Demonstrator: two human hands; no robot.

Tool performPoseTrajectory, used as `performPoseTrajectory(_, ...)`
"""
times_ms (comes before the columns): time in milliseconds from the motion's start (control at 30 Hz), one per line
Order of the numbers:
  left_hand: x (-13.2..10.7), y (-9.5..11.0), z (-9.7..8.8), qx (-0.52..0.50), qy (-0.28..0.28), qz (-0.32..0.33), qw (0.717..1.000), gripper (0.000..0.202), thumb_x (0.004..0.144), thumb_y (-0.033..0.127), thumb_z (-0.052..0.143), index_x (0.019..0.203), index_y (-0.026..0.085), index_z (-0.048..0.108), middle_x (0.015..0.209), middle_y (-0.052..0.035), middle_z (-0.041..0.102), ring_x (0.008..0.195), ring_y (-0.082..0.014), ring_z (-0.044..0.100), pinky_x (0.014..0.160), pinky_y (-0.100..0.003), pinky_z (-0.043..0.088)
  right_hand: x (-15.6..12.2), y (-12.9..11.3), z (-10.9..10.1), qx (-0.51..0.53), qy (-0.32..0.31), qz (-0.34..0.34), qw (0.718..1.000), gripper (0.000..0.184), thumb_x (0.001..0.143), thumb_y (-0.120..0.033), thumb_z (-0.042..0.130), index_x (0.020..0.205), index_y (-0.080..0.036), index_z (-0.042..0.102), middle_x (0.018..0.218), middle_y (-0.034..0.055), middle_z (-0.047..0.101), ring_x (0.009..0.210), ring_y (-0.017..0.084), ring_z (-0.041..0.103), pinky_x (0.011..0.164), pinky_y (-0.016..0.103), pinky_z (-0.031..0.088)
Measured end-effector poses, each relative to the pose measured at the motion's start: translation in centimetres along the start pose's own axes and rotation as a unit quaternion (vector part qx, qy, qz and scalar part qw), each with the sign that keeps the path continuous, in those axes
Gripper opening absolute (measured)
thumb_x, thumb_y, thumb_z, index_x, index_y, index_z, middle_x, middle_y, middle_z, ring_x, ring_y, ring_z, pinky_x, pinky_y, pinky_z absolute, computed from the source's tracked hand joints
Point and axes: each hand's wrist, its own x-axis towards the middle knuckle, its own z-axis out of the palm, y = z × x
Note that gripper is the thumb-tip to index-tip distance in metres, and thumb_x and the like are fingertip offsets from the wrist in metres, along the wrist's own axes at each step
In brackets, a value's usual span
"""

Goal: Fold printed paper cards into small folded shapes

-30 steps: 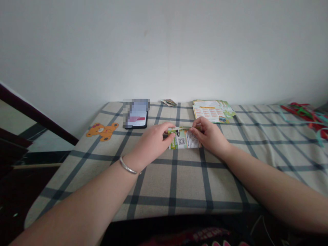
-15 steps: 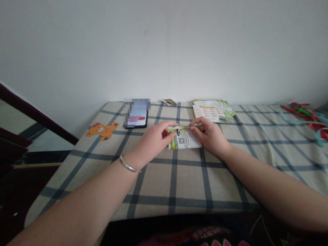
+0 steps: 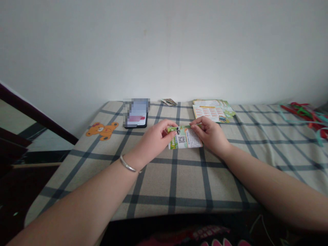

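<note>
A small green and white printed leaflet (image 3: 185,140) with a QR code lies on the checked tablecloth (image 3: 179,177) in the middle of the table. Its far edge is folded up. My left hand (image 3: 153,138), with a silver bangle on the wrist, pinches the left end of that fold between thumb and fingers. My right hand (image 3: 210,133) pinches the right end of the same fold. Both hands rest on the cloth at either side of the leaflet.
A dark phone (image 3: 136,114) lies at the back left, beside a bear print (image 3: 101,130) on the cloth. A stack of leaflets (image 3: 212,111) and a small paper scrap (image 3: 169,101) lie near the wall. Red and green ribbons (image 3: 304,114) lie at far right.
The folded far edge of the leaflet has been pressed a little flatter. My fingertips have shifted slightly along it; both arms stay in place.
</note>
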Motion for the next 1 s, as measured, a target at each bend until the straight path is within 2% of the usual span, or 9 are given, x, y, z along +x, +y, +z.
performPoseTrajectory(100,0.1,0.1,-0.1,0.010,0.032,0.000,0.999,0.019,0.088,0.023,0.055,0.105,0.022,0.060,0.079,0.0001,0.063,0.065,-0.0122,0.057,0.057,-0.024,0.045,0.0,0.2,-0.1,0.035,-0.035,-0.012,0.999,0.019,0.088,-0.039,0.057,0.094,-0.021,0.057,0.059,-0.0044,0.050,0.047,0.009,0.039,0.041,0.022,0.027)
performPoseTrajectory(200,0.1,0.5,-0.3,0.024,0.066,0.003,0.998,0.018,0.089,0.021,0.051,0.105,0.020,0.060,0.083,-0.0009,0.063,0.064,-0.0112,0.055,0.056,-0.023,0.043,-0.1,0.3,0.0,0.100,-0.087,0.000,0.991,0.024,0.087,-0.039,0.059,0.103,-0.022,0.054,0.065,-0.0038,0.054,0.052,0.010,0.045,0.045,0.022,0.032)
performPoseTrajectory(267,0.1,0.8,-0.4,0.026,0.082,0.008,0.996,0.018,0.089,0.018,0.049,0.104,0.020,0.059,0.087,-0.0013,0.063,0.065,-0.0108,0.055,0.056,-0.023,0.043,-0.1,0.2,0.1,0.129,-0.097,0.009,0.987,0.028,0.086,-0.038,0.062,0.107,-0.023,0.052,0.071,-0.0026,0.058,0.055,0.010,0.050,0.047,0.023,0.036)
performPoseTrajectory(367,0.1,0.7,-0.1,0.006,0.088,0.003,0.996,0.018,0.089,0.017,0.048,0.105,0.019,0.057,0.093,-0.0026,0.063,0.070,-0.0117,0.058,0.059,-0.023,0.045,-0.2,0.1,0.5,0.142,-0.077,0.018,0.987,0.030,0.084,-0.038,0.064,0.106,-0.023,0.051,0.073,-0.0029,0.059,0.055,0.010,0.051,0.047,0.022,0.038)
performPoseTrajectory(533,0.3,0.3,0.4,-0.163,0.062,-0.046,0.984,0.021,0.091,0.019,0.046,0.111,0.018,0.052,0.086,-0.0030,0.064,0.072,-0.0137,0.063,0.060,-0.023,0.048,-0.4,-0.4,0.8,0.127,-0.026,-0.013,0.992,0.026,0.085,-0.037,0.063,0.105,-0.023,0.051,0.064,-0.0060,0.052,0.050,0.008,0.045,0.044,0.021,0.034)
performPoseTrajectory(633,0.5,0.2,0.5,-0.217,0.059,-0.064,0.972,0.022,0.088,0.017,0.049,0.110,0.017,0.052,0.088,-0.0031,0.066,0.074,-0.0137,0.064,0.062,-0.023,0.050,-0.5,-0.6,0.8,0.122,-0.017,-0.021,0.992,0.024,0.086,-0.036,0.062,0.104,-0.024,0.051,0.061,-0.0073,0.047,0.047,0.008,0.042,0.043,0.021,0.033)
performPoseTrajectory(833,0.6,0.0,0.7,-0.226,0.061,-0.038,0.972,0.029,0.082,0.013,0.058,0.110,0.018,0.055,0.100,-0.0048,0.067,0.084,-0.0147,0.065,0.072,-0.026,0.052,-0.4,-0.1,0.7,0.133,-0.016,-0.016,0.991,0.023,0.088,-0.035,0.060,0.107,-0.025,0.050,0.064,-0.0064,0.049,0.049,0.008,0.045,0.043,0.021,0.035)
performPoseTrajectory(1000,0.6,-0.3,0.6,-0.209,0.056,-0.020,0.976,0.032,0.081,0.014,0.060,0.112,0.018,0.058,0.106,-0.0063,0.067,0.086,-0.0150,0.065,0.073,-0.028,0.054,-0.2,0.1,0.6,0.112,-0.020,-0.031,0.993,0.019,0.090,-0.030,0.057,0.107,-0.024,0.051,0.063,-0.0065,0.046,0.048,0.008,0.043,0.042,0.021,0.033)
